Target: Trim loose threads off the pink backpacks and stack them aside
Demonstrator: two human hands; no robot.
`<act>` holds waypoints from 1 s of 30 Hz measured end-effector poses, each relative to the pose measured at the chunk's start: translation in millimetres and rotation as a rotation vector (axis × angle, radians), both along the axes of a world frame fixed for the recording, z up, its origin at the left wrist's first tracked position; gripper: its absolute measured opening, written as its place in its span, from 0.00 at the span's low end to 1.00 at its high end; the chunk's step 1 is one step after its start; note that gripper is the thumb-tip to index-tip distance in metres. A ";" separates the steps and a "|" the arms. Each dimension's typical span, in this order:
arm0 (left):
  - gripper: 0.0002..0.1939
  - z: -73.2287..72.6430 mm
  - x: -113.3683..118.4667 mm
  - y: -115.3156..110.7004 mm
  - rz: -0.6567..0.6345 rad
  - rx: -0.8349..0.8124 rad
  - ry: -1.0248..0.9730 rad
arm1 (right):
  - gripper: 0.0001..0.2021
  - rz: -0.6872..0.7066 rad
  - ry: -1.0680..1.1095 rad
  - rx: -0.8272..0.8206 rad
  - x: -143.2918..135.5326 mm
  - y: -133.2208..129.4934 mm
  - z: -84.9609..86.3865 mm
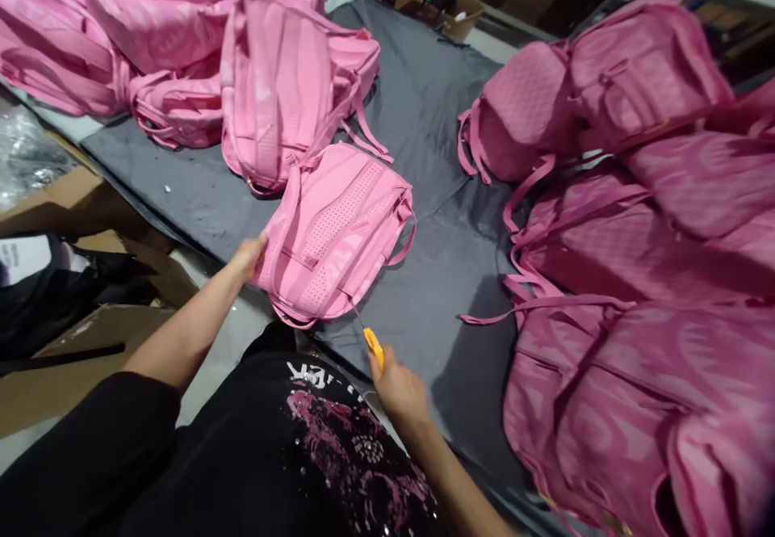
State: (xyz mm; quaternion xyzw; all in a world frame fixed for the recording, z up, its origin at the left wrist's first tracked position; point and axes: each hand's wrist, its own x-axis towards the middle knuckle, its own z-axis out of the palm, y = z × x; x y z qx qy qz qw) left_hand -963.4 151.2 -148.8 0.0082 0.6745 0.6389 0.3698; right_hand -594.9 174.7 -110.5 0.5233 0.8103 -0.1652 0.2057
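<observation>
A small pink backpack (339, 234) lies on the grey-covered table in front of me, its padded, perforated back panel facing up. My left hand (249, 258) grips its left edge, with some fingers hidden behind the fabric. In my right hand (400, 388) is a slim yellow-handled tool (374, 347) with a thin metal tip; its exact kind is too small to make out. The tip reaches the lower right edge of the backpack, close to a short dark strand. Just beyond stands a larger pink backpack (275, 93), touching or nearly touching the small one.
More pink bags (163, 20) are heaped at the back left. Darker pink backpacks (635, 230) pile along the right, a loose strap (490, 319) trailing over the grey table cover (417, 278). Cardboard boxes (85, 343) stand on the left, and another box (439, 8) beyond the table.
</observation>
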 end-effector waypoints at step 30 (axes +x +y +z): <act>0.42 -19.9 -28.2 17.8 -0.760 0.456 -0.727 | 0.18 -0.374 0.082 0.250 -64.3 -39.0 -78.1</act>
